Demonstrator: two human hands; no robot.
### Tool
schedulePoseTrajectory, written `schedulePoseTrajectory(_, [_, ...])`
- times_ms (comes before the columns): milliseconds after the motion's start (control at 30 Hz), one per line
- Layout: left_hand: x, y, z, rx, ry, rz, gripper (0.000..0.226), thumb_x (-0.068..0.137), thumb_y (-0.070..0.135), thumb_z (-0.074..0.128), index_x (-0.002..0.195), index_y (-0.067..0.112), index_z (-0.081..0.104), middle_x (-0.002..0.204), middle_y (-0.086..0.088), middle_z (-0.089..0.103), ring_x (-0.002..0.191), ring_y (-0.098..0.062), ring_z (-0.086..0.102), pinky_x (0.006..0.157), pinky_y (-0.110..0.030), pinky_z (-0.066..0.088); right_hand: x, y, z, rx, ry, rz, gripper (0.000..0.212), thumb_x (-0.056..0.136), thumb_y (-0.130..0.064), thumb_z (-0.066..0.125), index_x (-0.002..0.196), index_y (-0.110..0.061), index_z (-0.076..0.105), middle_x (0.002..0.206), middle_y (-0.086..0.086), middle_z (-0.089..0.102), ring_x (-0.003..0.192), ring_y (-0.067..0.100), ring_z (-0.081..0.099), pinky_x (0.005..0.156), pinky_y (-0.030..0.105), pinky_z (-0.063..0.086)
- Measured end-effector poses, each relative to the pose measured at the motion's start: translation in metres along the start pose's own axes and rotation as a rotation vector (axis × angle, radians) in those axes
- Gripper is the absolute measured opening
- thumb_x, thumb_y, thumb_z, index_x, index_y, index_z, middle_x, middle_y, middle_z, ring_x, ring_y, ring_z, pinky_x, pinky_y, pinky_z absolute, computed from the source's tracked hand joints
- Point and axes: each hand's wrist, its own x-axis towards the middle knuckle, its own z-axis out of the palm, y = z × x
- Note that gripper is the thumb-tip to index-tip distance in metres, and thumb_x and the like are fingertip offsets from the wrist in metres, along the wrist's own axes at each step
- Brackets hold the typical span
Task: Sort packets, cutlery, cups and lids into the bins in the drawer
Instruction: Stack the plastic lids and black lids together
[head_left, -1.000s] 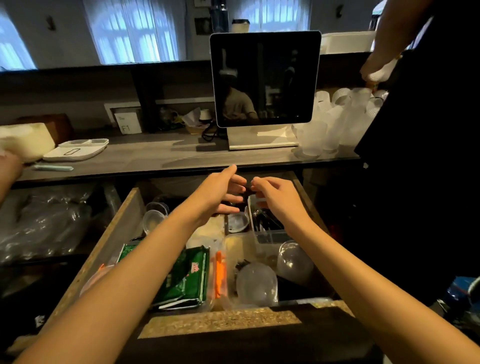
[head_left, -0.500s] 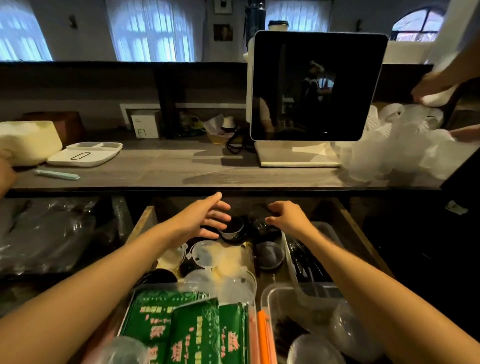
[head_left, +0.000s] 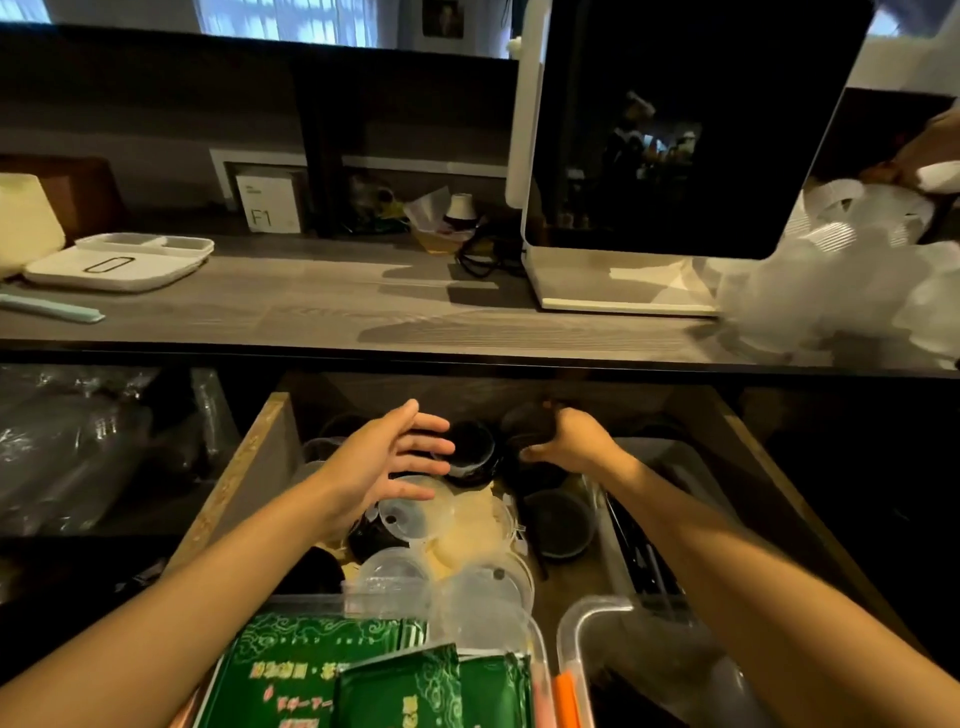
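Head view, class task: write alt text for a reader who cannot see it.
Two bare hands reach into the back of an open wooden drawer: the left hand spread open beside a black cup, the right hand curled over dark cups. Clear lids and green packets lie nearer the camera.

You have one view only, worn on your head, wide-angle, looking forward and down from close above the open drawer (head_left: 244, 467). The drawer fills the frame from centre to 6 o'clock, the counter (head_left: 311, 312) crosses the middle, and the monitor (head_left: 675, 130) stands at 1 o'clock. Your forearms enter from 7 and 5 o'clock.
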Motion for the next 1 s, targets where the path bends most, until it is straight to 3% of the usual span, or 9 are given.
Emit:
schedulePoseTrajectory(133, [-0.001, -0.004, -0.003, 0.007, -0.008, 0.01, 0.046, 0.106, 0.044, 0.034, 0.119, 0.016, 0.067, 0.111, -0.011, 0.074, 0.103, -0.027, 0.072, 0.085, -0.047, 0.058, 0.003, 0.004, 0.004, 0.003, 0.002, 0.008, 0.04, 0.071, -0.037, 0.083, 0.105, -0.024, 0.068, 0.097, -0.006, 0.068, 0.094, 0.015, 0.065, 0.076, 0.031, 0.054])
schedulePoseTrajectory(267, [-0.002, -0.008, -0.006, -0.009, -0.011, -0.018, 0.045, 0.105, 0.044, 0.036, 0.118, 0.013, 0.066, 0.114, -0.014, 0.072, 0.103, -0.028, 0.072, 0.087, -0.048, 0.058, -0.004, 0.0, 0.005, -0.034, 0.04, -0.002, 0.022, 0.078, -0.033, 0.079, 0.082, -0.016, 0.065, 0.079, -0.002, 0.065, 0.075, 0.015, 0.062, 0.06, 0.026, 0.049])
schedulePoseTrajectory(367, [-0.002, -0.007, -0.004, -0.082, -0.015, -0.028, 0.044, 0.104, 0.043, 0.039, 0.121, 0.011, 0.063, 0.12, -0.017, 0.068, 0.105, -0.03, 0.07, 0.088, -0.045, 0.058, -0.02, -0.014, -0.002, 0.079, 0.138, -0.089, 0.014, 0.083, -0.027, 0.075, 0.08, -0.018, 0.065, 0.073, -0.006, 0.063, 0.068, 0.01, 0.06, 0.053, 0.016, 0.041])
schedulePoseTrajectory(467, [-0.004, -0.004, -0.001, -0.128, -0.043, -0.028, 0.049, 0.098, 0.047, 0.046, 0.132, 0.013, 0.056, 0.129, -0.015, 0.063, 0.112, -0.031, 0.067, 0.09, -0.043, 0.057, -0.042, -0.04, -0.011, 0.342, 0.232, -0.136, 0.011, 0.084, -0.025, 0.074, 0.084, -0.016, 0.067, 0.075, -0.005, 0.068, 0.069, 0.005, 0.065, 0.06, 0.013, 0.048])
schedulePoseTrajectory(600, [-0.008, -0.002, 0.006, -0.236, -0.142, -0.003, 0.066, 0.079, 0.054, 0.057, 0.139, 0.03, 0.045, 0.135, -0.011, 0.059, 0.115, -0.029, 0.064, 0.089, -0.043, 0.057, -0.066, -0.083, -0.004, 0.618, 0.215, -0.233, 0.007, 0.087, -0.019, 0.071, 0.086, -0.012, 0.068, 0.081, 0.007, 0.071, 0.078, 0.021, 0.069, 0.071, 0.029, 0.056])
schedulePoseTrajectory(800, [-0.007, -0.005, 0.001, -0.318, -0.148, 0.049, 0.06, 0.086, 0.059, 0.053, 0.138, 0.029, 0.054, 0.129, -0.013, 0.067, 0.117, -0.036, 0.065, 0.106, -0.059, 0.045, -0.076, -0.118, 0.013, 0.52, 0.071, -0.395, 0.011, 0.094, -0.02, 0.062, 0.098, -0.015, 0.071, 0.087, -0.001, 0.072, 0.081, 0.011, 0.068, 0.078, 0.038, 0.057])
schedulePoseTrajectory(867, [-0.007, -0.006, -0.001, -0.288, -0.118, 0.06, 0.06, 0.083, 0.062, 0.057, 0.135, 0.032, 0.056, 0.13, -0.014, 0.065, 0.115, -0.035, 0.066, 0.101, -0.06, 0.049, -0.076, -0.118, 0.011, 0.422, 0.005, -0.453, 0.016, 0.095, -0.022, 0.06, 0.105, -0.015, 0.071, 0.091, 0.0, 0.072, 0.085, 0.012, 0.068, 0.079, 0.041, 0.055])
schedulePoseTrajectory(933, [-0.011, -0.001, -0.001, -0.232, -0.094, 0.083, 0.06, 0.081, 0.06, 0.058, 0.137, 0.038, 0.053, 0.131, -0.009, 0.063, 0.111, -0.032, 0.068, 0.082, -0.049, 0.059, -0.076, -0.117, 0.008, 0.389, -0.061, -0.497, 0.02, 0.097, -0.022, 0.057, 0.112, -0.015, 0.069, 0.099, -0.001, 0.072, 0.091, 0.013, 0.067, 0.083, 0.041, 0.054])
schedulePoseTrajectory(1000, [-0.014, 0.003, -0.002, -0.182, -0.084, 0.103, 0.06, 0.08, 0.058, 0.059, 0.137, 0.043, 0.051, 0.13, -0.003, 0.063, 0.106, -0.028, 0.07, 0.064, -0.038, 0.059, -0.073, -0.116, 0.004, 0.395, -0.127, -0.526, 0.024, 0.098, -0.021, 0.057, 0.118, -0.014, 0.067, 0.109, -0.001, 0.071, 0.1, 0.012, 0.066, 0.09, 0.04, 0.052])
